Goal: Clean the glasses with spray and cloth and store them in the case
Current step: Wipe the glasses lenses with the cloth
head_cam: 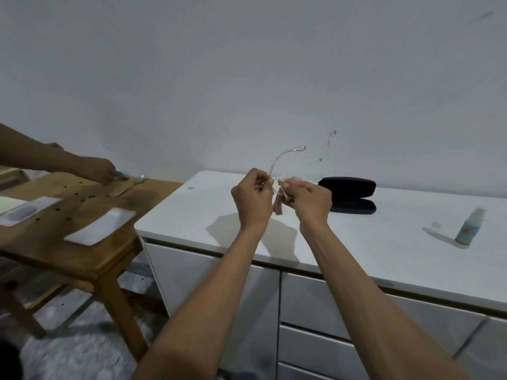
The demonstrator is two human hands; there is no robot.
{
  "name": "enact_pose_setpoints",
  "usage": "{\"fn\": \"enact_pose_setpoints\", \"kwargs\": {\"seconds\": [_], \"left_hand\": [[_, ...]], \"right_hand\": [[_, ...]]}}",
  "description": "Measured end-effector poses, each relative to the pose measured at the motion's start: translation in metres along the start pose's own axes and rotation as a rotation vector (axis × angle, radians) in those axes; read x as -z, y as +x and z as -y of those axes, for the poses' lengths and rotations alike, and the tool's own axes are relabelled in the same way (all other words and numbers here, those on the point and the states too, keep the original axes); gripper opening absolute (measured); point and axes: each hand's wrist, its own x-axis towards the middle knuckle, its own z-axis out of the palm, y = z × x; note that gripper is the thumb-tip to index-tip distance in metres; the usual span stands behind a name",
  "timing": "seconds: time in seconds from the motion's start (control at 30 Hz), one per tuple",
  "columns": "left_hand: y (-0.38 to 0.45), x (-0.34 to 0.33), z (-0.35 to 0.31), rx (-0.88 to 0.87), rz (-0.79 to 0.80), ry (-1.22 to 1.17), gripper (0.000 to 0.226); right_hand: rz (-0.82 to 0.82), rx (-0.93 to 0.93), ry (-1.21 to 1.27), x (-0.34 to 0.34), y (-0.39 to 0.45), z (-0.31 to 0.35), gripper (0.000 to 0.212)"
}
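Both my hands are raised above the white cabinet top [356, 242]. My left hand [252, 198] pinches the clear-framed glasses [282, 157], whose temple arm curves up and to the right. My right hand [312, 200] presses a small beige cloth [278, 202] against the glasses; part of the cloth hangs down between my hands. The lenses are mostly hidden by my fingers and the cloth. A black glasses case [348, 193] lies open just behind my right hand. The small spray bottle [470, 227] stands at the right, with its clear cap [435, 224] lying beside it.
A wooden table [82, 242] stands to the left of the cabinet, carrying white sheets [101, 226]. Another person's hand [98, 170] rests on its far side near a metal object. Drawers run below the cabinet top. A pale wall stands behind.
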Motion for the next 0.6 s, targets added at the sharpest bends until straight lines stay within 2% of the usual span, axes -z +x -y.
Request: {"fn": "enact_pose_setpoints", "kwargs": {"seconds": [0.07,0.13,0.23,0.37,0.6], "left_hand": [[-0.004,-0.004,-0.008,-0.021,-0.01,-0.011,0.011],[-0.007,-0.007,-0.018,-0.043,-0.023,-0.017,0.012],[-0.009,-0.012,-0.027,-0.074,-0.046,-0.01,0.011],[-0.008,-0.011,-0.027,-0.07,-0.039,0.006,0.009],[-0.003,0.003,-0.005,-0.006,0.007,-0.02,0.013]], "right_hand": [[-0.124,0.06,0.032,-0.006,-0.004,0.0,0.02],[-0.216,0.09,0.097,-0.015,-0.007,0.003,0.015],[-0.273,0.062,0.199,-0.023,-0.006,0.008,0.012],[-0.12,-0.005,0.28,-0.021,-0.003,0.009,0.013],[0.295,-0.084,-0.024,0.006,0.005,0.011,0.016]]}}
